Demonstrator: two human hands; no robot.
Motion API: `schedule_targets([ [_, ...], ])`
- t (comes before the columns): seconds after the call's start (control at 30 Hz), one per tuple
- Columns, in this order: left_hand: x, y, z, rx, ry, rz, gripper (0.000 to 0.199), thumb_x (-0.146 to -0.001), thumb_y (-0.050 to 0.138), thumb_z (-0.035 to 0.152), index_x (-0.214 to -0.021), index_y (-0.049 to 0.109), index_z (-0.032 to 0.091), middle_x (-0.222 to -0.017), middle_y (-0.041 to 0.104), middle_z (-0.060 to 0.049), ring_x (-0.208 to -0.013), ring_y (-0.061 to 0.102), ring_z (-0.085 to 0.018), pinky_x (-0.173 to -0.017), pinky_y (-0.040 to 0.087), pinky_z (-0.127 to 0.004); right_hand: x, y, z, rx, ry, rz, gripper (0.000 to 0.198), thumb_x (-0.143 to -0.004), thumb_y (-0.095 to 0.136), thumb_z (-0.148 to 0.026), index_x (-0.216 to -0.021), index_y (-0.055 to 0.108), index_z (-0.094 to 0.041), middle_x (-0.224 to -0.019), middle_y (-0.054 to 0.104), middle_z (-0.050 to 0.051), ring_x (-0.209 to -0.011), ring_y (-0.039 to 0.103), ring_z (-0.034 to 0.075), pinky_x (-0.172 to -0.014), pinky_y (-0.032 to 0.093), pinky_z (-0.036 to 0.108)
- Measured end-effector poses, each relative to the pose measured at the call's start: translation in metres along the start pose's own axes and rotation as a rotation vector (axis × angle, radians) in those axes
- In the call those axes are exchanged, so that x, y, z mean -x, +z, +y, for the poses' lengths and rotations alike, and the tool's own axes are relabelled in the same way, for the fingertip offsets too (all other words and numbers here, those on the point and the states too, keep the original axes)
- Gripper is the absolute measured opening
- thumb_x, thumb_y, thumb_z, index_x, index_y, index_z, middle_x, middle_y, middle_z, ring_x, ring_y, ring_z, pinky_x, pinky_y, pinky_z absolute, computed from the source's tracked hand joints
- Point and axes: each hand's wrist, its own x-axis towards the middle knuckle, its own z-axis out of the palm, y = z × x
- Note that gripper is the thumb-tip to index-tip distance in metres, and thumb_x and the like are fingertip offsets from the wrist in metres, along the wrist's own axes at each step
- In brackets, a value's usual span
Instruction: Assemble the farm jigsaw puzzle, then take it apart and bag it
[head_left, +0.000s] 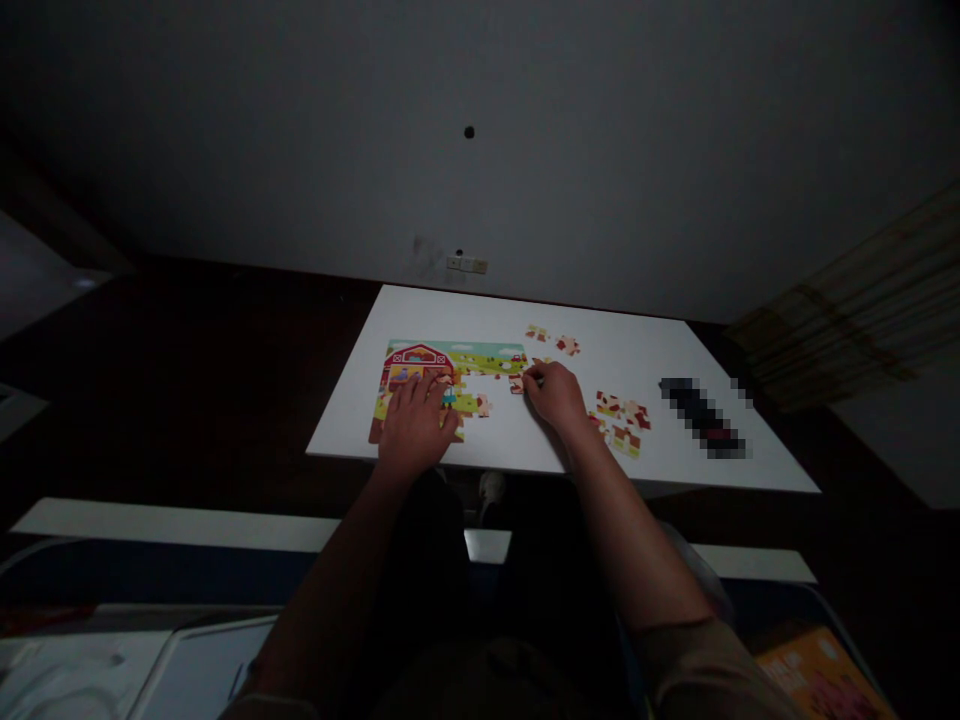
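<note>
A partly assembled jigsaw puzzle (487, 361) with a red barn and green fields lies on the white table (480, 312). My left hand (416, 425) rests flat with fingers spread over its left side, covering part of the barn. At the puzzle's right edge, my right hand (555, 393) pinches a small brown-and-cream puzzle piece (517, 384). White tabletop shows through a gap in the middle of the picture, where a piece (481, 405) juts in from the left section. The fingertips of my right hand partly hide the piece they hold.
Two loose pieces (568, 345) lie beyond my right hand. Several more pieces (626, 440) sit to the right of my right forearm. A blurred-out dark object (701, 418) is near the table's right end. An orange box (821, 675) shows at lower right.
</note>
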Motion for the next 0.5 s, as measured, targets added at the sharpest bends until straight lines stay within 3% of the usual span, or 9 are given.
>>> schedule_targets([
  [0.3,0.0,0.0,0.0,0.013,0.006,-0.002,0.05,-0.09,0.044,0.036,-0.139,0.042,0.025,-0.145,0.041,-0.007,-0.134,0.033,-0.032,-0.109,0.026,-0.051,-0.001,-0.003,0.031,-0.393,-0.002,-0.007,0.026,-0.082,0.057,-0.029,-0.104,0.067,-0.02,-0.1,0.07,0.006,-0.086,0.065,0.021,-0.082,0.05,0.034],
  [0.5,0.0,0.0,0.001,0.017,0.006,0.004,0.051,-0.089,0.045,0.036,-0.138,0.042,0.024,-0.144,0.043,-0.006,-0.133,0.034,-0.032,-0.109,0.027,-0.051,0.008,-0.015,0.033,-0.457,0.005,-0.094,0.03,-0.078,0.06,-0.029,-0.107,0.066,-0.022,-0.1,0.071,0.007,-0.082,0.066,0.021,-0.079,0.053,0.036],
])
